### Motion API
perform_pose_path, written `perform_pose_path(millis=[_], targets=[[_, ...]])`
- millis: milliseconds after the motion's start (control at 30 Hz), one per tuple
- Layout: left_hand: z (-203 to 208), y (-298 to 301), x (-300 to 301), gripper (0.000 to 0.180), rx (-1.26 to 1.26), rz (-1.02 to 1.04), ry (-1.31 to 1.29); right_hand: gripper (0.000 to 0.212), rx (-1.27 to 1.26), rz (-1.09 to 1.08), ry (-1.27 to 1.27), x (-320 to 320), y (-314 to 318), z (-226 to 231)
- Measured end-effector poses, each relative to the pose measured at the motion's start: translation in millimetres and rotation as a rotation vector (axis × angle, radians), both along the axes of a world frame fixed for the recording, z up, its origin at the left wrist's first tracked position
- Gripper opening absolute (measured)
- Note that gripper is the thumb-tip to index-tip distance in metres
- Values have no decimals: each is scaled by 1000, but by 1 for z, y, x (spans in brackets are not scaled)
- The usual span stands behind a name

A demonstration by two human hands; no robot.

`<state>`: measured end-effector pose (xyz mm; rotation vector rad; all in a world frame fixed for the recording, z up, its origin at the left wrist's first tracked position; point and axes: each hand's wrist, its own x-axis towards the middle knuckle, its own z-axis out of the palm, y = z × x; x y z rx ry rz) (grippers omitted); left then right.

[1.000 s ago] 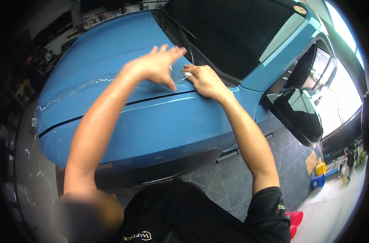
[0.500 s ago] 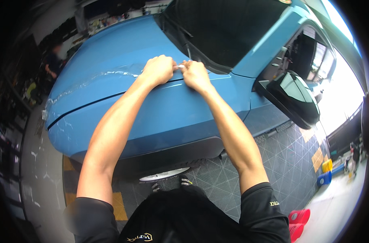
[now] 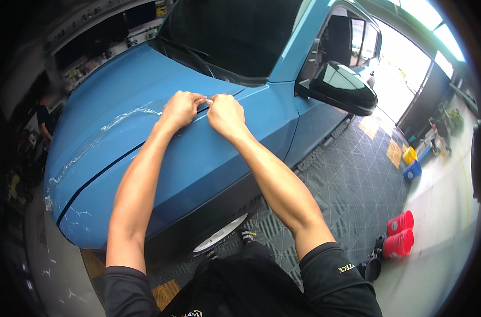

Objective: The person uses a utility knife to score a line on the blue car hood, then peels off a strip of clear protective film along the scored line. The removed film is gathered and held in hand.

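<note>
My left hand (image 3: 181, 108) and my right hand (image 3: 226, 115) meet above the seam between the blue car's hood (image 3: 119, 87) and its front fender (image 3: 214, 153), close to the windshield's lower corner. Both hands are closed, thumbs and fingers pinched on a short whitish, see-through strip that bridges the small space between them. It looks like clear film, though the fingers cover most of it. A crinkled length of clear film (image 3: 127, 115) runs from beside my left hand along the hood toward the car's front end.
The black side mirror (image 3: 342, 89) juts out on the right. Red buckets (image 3: 400, 235), a blue bucket (image 3: 412, 170) and a yellow bucket (image 3: 409, 155) stand along the right. A person (image 3: 44, 117) in dark clothes is beyond the hood at far left. A wheel (image 3: 222, 232) shows near my feet.
My view has turned, so the car sits further left and more of the right side shows. Both hands keep their pinch near the same stretch of the hood seam.
</note>
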<state>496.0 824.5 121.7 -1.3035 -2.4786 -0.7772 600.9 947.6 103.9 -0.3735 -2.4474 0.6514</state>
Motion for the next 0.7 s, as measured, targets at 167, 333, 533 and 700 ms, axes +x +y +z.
perform_pose_path(millis=[167, 333, 533, 700], targets=[[3, -13, -13, 24, -13, -155, 5, 28, -6, -112, -2, 2, -23, 4], [-4, -20, -34, 25, 55, -314, 34, 28, 108, -167, -25, 0, -40, 2], [5, -33, -40, 26, 9, -436, -3, 28, 149, -205, -32, 5, -67, 14], [18, -58, -45, 22, -26, -584, -4, 25, 170, -177, 9, 14, -98, 9]])
